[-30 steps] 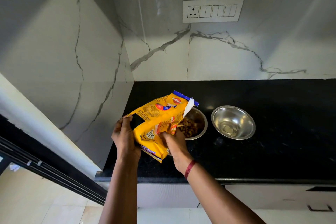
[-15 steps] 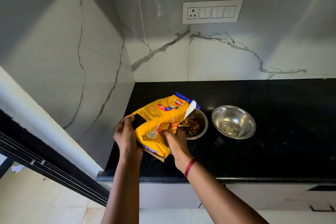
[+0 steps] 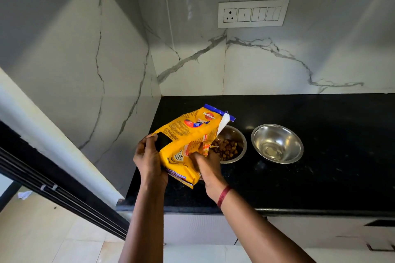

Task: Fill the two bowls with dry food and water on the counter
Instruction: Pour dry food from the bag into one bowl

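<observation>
A yellow dry food bag is tilted over the left steel bowl, its torn blue-edged mouth pointing right above the rim. Brown kibble lies inside that bowl. My left hand grips the bag's bottom end, and my right hand holds it from below near the middle. A second steel bowl stands just to the right, shiny inside, with no kibble in it. Both bowls sit on the black counter.
White marble walls meet in a corner behind and left of the bowls. A switch panel with a socket is on the back wall. The counter's front edge runs below my arms, with white cabinets and a tiled floor underneath.
The bag has stayed tilted over the left bowl with both hands on it. More kibble shows in the bowl than one second ago.
</observation>
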